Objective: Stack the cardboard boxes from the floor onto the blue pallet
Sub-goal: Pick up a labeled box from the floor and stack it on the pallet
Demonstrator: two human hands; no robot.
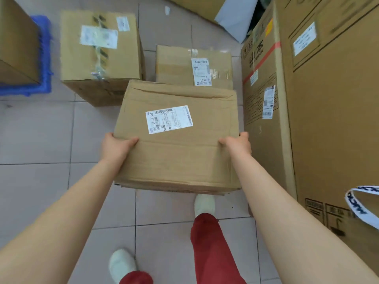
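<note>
- The blue pallet [42, 58] shows at the far left edge, with one cardboard box [17, 44] already on it; only a corner of the pallet is in view, so how much free room it has cannot be told.
- The left hand [117, 146] grasps the held box [176, 138] at its near left edge, thumb on the top face, fingers hidden underneath. The box is clear of the floor [41, 136], in front of the person.
- The right hand [238, 145] grasps the same box at its near right edge in the same way.
- Risk: both grips sit at the near end, so the far end could sag and the box slide off the thumbs. The top looks creased and soft, and could buckle under pressure.
- Risk: the carry to the pallet goes left past the taped box [100, 54] on the floor; a corner could clip it, or a foot [123, 265] could catch it, since the held box hides the ground ahead.
- Risk: the tall cartons [328, 109] stand just beside the right arm, and an elbow could knock them while turning.
- Count: one pallet; one box on it; one box in the hands; two boxes on the floor, the taped one and a flatter labelled box [194, 66] behind the held one; at least two tall cartons at right; two hands, two feet.
</note>
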